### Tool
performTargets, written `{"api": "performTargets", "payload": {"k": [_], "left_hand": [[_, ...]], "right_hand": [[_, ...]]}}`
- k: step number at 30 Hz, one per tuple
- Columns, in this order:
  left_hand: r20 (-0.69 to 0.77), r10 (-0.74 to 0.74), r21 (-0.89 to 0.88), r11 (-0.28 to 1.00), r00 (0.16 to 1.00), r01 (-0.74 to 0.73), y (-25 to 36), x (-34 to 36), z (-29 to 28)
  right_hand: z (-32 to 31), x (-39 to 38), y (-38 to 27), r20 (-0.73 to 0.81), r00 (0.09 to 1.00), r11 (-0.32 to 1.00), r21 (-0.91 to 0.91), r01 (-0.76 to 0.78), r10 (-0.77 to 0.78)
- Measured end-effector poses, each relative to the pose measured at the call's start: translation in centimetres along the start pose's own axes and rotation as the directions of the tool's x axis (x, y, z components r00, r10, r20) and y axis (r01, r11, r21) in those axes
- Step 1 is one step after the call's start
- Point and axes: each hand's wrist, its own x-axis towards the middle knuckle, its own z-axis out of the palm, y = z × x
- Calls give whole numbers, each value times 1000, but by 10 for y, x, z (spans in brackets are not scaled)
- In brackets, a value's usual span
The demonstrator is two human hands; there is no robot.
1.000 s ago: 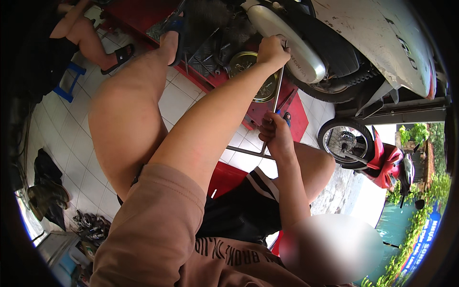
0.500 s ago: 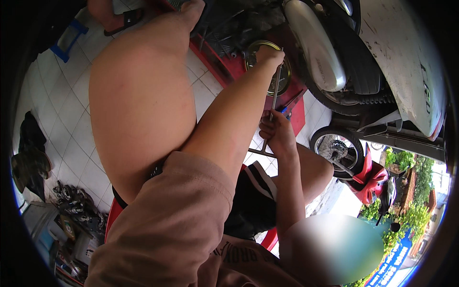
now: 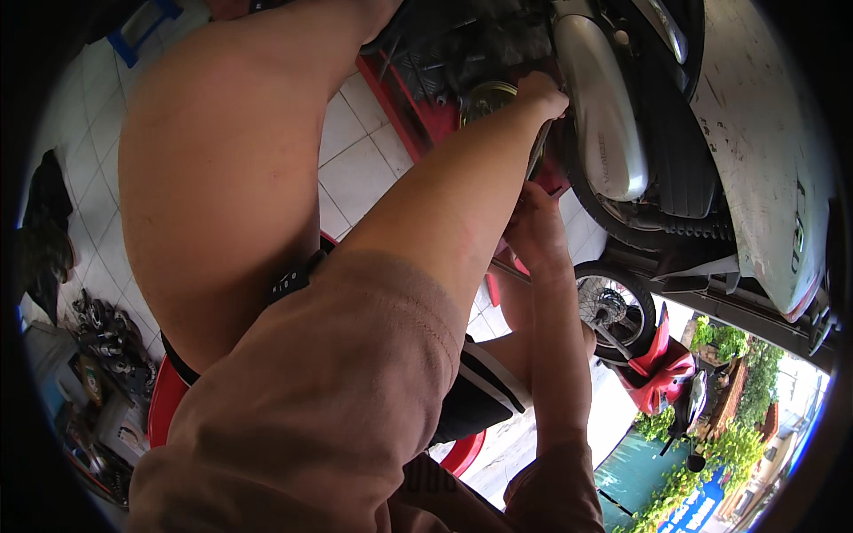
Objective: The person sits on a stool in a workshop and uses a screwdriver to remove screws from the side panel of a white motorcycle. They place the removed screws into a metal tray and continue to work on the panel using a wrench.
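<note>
My left hand [image 3: 542,93], at the end of the outstretched left arm, is closed at the far end of a metal T-handle wrench [image 3: 539,151]. Its fingertips are mostly turned away. Lower on the shaft, my right hand [image 3: 536,229] has its fingers wrapped round the same wrench, which slants down toward me. Part of the crossbar shows below the right hand, partly covered by my left forearm. Behind the left wrist lies a round, gold-rimmed metal dish [image 3: 484,99], half hidden. Just right of the left hand is the motorcycle's silver cover [image 3: 604,115].
A red platform [image 3: 400,107] carries dark tools beneath the motorcycle [image 3: 755,133]. A second, red motorbike [image 3: 657,373] stands at the right. Metal parts [image 3: 111,342] lie at the lower left on white tiles [image 3: 355,169]. A blue stool [image 3: 129,40] is at top left.
Both hands have moved right with the wrench, the left hand from over the dish toward the motorcycle's silver cover. The right hand is now nearer the left. The view has shifted.
</note>
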Motion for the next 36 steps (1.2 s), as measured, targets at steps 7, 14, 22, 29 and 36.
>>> {"api": "performTargets", "payload": {"k": [7,14,22,29,36], "left_hand": [[-124,-23,-544,837,992,-48,5,6,2],[-185,-89,-541,841,979,-25,6,5,-13],[-424,138,42,990,895,-132,-5,16,-19],[-487,153,268,963,860,-20,94,-82,-73],[-277,340,515,842,899,-161,165,-157,-106]], "right_hand": [[-7,25,-7,98,995,998,57,-28,22],[13,30,-2,88,995,993,99,-63,54],[7,15,-1,206,977,997,42,-59,50],[9,-22,-1,278,960,995,-101,-10,38],[-17,-27,2,402,908,958,-194,209,-117]]}}
